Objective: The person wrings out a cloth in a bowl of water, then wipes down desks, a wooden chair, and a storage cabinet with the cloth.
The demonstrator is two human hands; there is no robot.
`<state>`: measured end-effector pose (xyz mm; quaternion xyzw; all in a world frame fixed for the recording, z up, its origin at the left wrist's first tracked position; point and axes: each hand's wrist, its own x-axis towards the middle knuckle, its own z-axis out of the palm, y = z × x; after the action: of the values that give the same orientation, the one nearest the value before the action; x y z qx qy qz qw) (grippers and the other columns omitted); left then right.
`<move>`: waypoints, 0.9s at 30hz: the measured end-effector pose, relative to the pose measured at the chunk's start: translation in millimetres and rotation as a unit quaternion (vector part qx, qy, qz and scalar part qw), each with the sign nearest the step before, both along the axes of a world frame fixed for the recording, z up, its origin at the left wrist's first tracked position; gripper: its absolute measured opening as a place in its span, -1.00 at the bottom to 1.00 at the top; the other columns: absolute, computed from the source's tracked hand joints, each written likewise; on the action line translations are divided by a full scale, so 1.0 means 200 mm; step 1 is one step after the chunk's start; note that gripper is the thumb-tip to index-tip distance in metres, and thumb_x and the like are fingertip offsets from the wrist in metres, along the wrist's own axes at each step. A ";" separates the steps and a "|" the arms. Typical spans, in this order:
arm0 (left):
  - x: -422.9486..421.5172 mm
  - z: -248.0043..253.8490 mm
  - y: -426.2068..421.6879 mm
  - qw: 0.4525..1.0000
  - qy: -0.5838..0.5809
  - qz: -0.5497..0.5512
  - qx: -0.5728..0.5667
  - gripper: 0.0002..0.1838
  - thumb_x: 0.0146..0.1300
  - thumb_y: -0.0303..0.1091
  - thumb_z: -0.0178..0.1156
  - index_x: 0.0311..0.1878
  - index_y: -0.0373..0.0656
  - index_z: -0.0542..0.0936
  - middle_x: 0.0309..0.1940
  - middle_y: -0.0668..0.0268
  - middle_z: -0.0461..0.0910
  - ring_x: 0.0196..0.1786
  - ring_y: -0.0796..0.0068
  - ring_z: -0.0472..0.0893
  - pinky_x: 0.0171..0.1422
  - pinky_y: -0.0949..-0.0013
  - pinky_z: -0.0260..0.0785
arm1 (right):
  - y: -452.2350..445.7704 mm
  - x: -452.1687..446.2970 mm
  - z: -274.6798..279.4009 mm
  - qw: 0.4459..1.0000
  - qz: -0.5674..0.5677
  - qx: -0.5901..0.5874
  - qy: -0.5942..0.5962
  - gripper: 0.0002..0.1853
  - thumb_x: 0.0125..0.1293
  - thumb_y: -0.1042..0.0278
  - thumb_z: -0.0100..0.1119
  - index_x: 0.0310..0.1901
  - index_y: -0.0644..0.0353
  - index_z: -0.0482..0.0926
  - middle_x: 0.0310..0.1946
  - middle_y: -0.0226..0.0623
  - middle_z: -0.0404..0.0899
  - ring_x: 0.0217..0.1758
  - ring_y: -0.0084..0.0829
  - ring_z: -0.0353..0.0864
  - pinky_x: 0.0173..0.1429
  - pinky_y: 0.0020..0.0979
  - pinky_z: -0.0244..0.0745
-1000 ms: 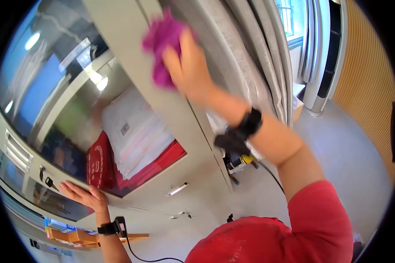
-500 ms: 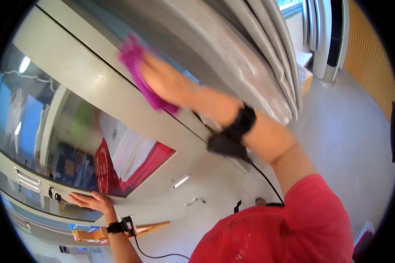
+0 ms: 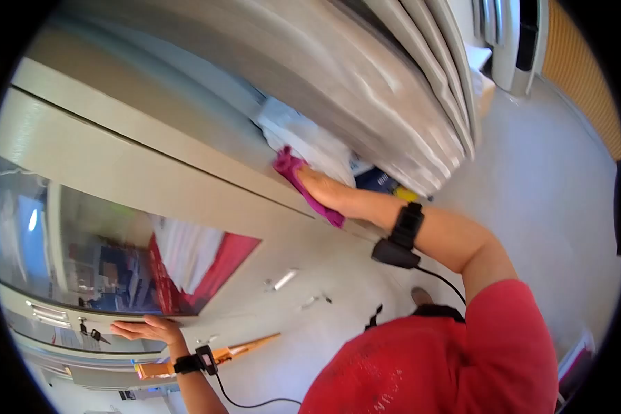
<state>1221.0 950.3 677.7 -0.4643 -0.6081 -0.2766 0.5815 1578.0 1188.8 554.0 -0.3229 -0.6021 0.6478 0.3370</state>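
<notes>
A crumpled purple cloth (image 3: 302,185) lies under my right hand (image 3: 324,191), pressed to the side edge of a pale cabinet (image 3: 241,196). The cloth spreads out past both sides of the hand, and my fingertips are mostly hidden by it. My left hand (image 3: 148,330) rests against the frame of the cabinet's glass door (image 3: 110,248), fingers stretched out. Close to those fingers, keys (image 3: 98,336) hang from a lock. Behind the glass are stacked papers (image 3: 186,252) and a red bag-like item (image 3: 233,265).
A grey curtain (image 3: 366,76) hangs beside the cabinet. White plastic-like material (image 3: 307,134) and a dark blue item (image 3: 378,181) show between them. Small metal handles (image 3: 284,279) stick out from the lower cabinet panel. Cables run from the black straps on both wrists.
My right hand has slid the purple cloth down along the cabinet edge, toward my body. My left hand stays at the door frame. The view has shifted, showing more behind the curtain.
</notes>
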 end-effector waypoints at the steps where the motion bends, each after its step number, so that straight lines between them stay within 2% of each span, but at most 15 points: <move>1: 0.01 0.00 0.00 1.000 -0.008 -0.004 0.000 -0.09 0.31 0.29 -0.35 0.41 -0.37 -0.10 0.41 -0.15 -0.19 0.44 -0.10 -0.12 0.45 -0.05 -0.26 | 0.04 -0.05 0.05 0.998 0.018 -0.015 0.056 -0.44 0.43 -0.09 -0.39 0.20 0.20 0.27 0.13 -0.19 0.36 0.16 -0.36 0.31 0.26 -0.39 0.18; 3: -0.01 0.01 -0.01 1.000 0.008 0.004 -0.006 -0.13 0.33 0.23 -0.33 0.41 -0.38 -0.10 0.40 -0.16 -0.20 0.45 -0.10 -0.15 0.45 -0.05 -0.26 | 0.07 -0.06 0.28 0.994 -0.004 0.075 0.078 -0.47 0.43 -0.06 -0.37 0.17 0.19 0.29 0.09 -0.19 0.39 0.12 -0.39 0.33 0.23 -0.38 0.20; 6: -0.03 0.00 -0.02 1.000 -0.010 0.006 0.002 -0.15 0.33 0.21 -0.33 0.42 -0.36 -0.11 0.41 -0.12 -0.19 0.46 -0.10 -0.14 0.46 -0.04 -0.26 | 0.05 -0.02 0.84 0.914 0.000 0.312 0.260 -0.58 0.46 0.11 -0.36 0.13 0.24 0.27 -0.05 -0.14 0.42 -0.06 -0.31 0.39 0.08 -0.41 0.28; 7: -0.02 0.00 -0.02 1.000 -0.013 0.007 0.005 -0.14 0.33 0.21 -0.33 0.42 -0.36 -0.11 0.41 -0.12 -0.20 0.46 -0.10 -0.14 0.46 -0.05 -0.26 | 0.10 -0.02 0.98 0.855 -0.027 0.465 0.227 -0.62 0.47 0.19 -0.36 0.10 0.28 0.30 -0.12 -0.02 0.40 -0.10 -0.23 0.40 0.05 -0.37 0.30; 8: -0.02 0.01 -0.01 1.000 -0.017 0.009 0.006 -0.14 0.33 0.21 -0.33 0.42 -0.36 -0.11 0.41 -0.12 -0.20 0.46 -0.10 -0.15 0.46 -0.05 -0.26 | 0.24 -0.13 1.09 0.735 -0.090 0.628 0.240 -0.67 0.47 0.28 -0.37 0.03 0.30 0.35 -0.14 0.07 0.37 -0.08 -0.14 0.40 0.05 -0.36 0.31; 10: -0.02 0.00 -0.02 1.000 -0.022 0.021 0.001 -0.16 0.33 0.19 -0.32 0.42 -0.36 -0.12 0.41 -0.12 -0.21 0.46 -0.09 -0.15 0.46 -0.06 -0.26 | 0.33 -0.15 1.39 0.807 -0.008 0.534 0.252 -0.60 0.46 0.11 -0.29 0.01 0.26 0.41 -0.12 -0.06 0.45 -0.06 -0.24 0.45 0.03 -0.39 0.35; 11: -0.03 0.00 -0.02 1.000 -0.022 0.016 0.001 -0.16 0.33 0.18 -0.32 0.42 -0.36 -0.12 0.41 -0.12 -0.22 0.46 -0.09 -0.15 0.46 -0.05 -0.27 | 0.38 -0.21 1.49 0.875 0.073 0.346 0.332 -0.49 0.40 -0.12 -0.21 0.03 0.18 0.46 -0.11 -0.21 0.52 -0.10 -0.39 0.49 -0.04 -0.42 0.40; 12: -0.02 0.00 -0.02 1.000 -0.024 0.013 -0.001 -0.17 0.34 0.17 -0.31 0.42 -0.36 -0.12 0.41 -0.12 -0.22 0.46 -0.09 -0.15 0.46 -0.05 -0.27 | 0.50 -0.30 1.55 0.918 0.075 0.251 0.299 -0.39 0.32 -0.28 -0.16 0.06 0.11 0.48 -0.10 -0.33 0.55 -0.14 -0.53 0.51 -0.09 -0.44 0.43; 13: -0.02 0.00 -0.02 1.000 -0.026 0.009 -0.002 -0.17 0.34 0.16 -0.31 0.42 -0.36 -0.12 0.42 -0.12 -0.22 0.46 -0.09 -0.16 0.47 -0.04 -0.27 | 0.51 -0.27 1.56 0.932 0.128 0.183 0.287 -0.43 0.33 -0.25 -0.15 0.05 0.09 0.50 -0.12 -0.34 0.56 -0.18 -0.54 0.52 -0.13 -0.44 0.45; 17: -0.02 0.00 -0.03 1.000 -0.028 0.008 -0.003 -0.19 0.34 0.13 -0.30 0.41 -0.36 -0.10 0.42 -0.12 -0.22 0.46 -0.09 -0.15 0.47 -0.03 -0.27 | 0.62 -0.32 1.20 0.944 0.187 0.127 0.239 -0.35 0.30 -0.31 -0.13 0.14 0.10 0.44 0.02 -0.30 0.53 -0.01 -0.54 0.53 0.02 -0.44 0.46; 19: -0.03 0.00 -0.03 1.000 -0.031 0.006 -0.001 -0.19 0.33 0.13 -0.30 0.41 -0.36 -0.09 0.41 -0.12 -0.21 0.46 -0.09 -0.13 0.47 -0.02 -0.26 | 0.54 -0.29 0.97 0.977 0.135 0.008 0.166 -0.35 0.31 -0.28 -0.12 0.20 0.09 0.39 0.10 -0.29 0.49 0.07 -0.53 0.51 0.09 -0.46 0.44; 21: -0.05 -0.01 -0.03 1.000 -0.027 0.002 -0.002 -0.19 0.33 0.13 -0.30 0.41 -0.37 -0.09 0.41 -0.12 -0.20 0.46 -0.10 -0.13 0.46 -0.02 -0.24 | 0.50 -0.29 0.75 0.962 0.151 -0.047 0.224 -0.40 0.33 -0.20 -0.07 0.22 0.07 0.37 0.13 -0.31 0.47 0.07 -0.50 0.51 0.10 -0.45 0.44; 24: -0.04 0.00 -0.02 1.000 -0.028 0.005 0.004 -0.20 0.33 0.11 -0.29 0.40 -0.38 -0.08 0.41 -0.13 -0.20 0.45 -0.10 -0.12 0.46 -0.02 -0.24 | 0.46 -0.26 0.83 0.952 0.155 -0.055 0.259 -0.43 0.34 -0.14 -0.03 0.24 0.07 0.35 0.14 -0.31 0.46 0.09 -0.50 0.49 0.12 -0.42 0.44; 26: -0.03 0.00 -0.02 1.000 -0.025 -0.003 0.004 -0.19 0.33 0.12 -0.27 0.40 -0.39 -0.08 0.40 -0.15 -0.21 0.45 -0.12 -0.12 0.45 -0.04 -0.24 | 0.30 -0.14 1.11 0.946 0.135 -0.006 0.294 -0.52 0.35 0.00 0.02 0.14 0.17 0.43 0.00 -0.26 0.55 -0.06 -0.50 0.58 0.05 -0.39 0.51; 27: -0.03 0.00 -0.02 1.000 -0.021 -0.010 0.002 -0.18 0.33 0.13 -0.27 0.40 -0.39 -0.08 0.40 -0.15 -0.22 0.45 -0.12 -0.13 0.45 -0.05 -0.24 | 0.23 -0.09 1.23 0.920 0.153 0.087 0.349 -0.55 0.36 0.05 0.02 0.09 0.24 0.46 -0.05 -0.22 0.57 -0.10 -0.49 0.60 0.01 -0.39 0.53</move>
<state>1214.8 945.8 677.1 -0.4637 -0.6151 -0.2934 0.5662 1559.6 1235.1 800.6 0.0504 -0.5424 0.7081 0.4492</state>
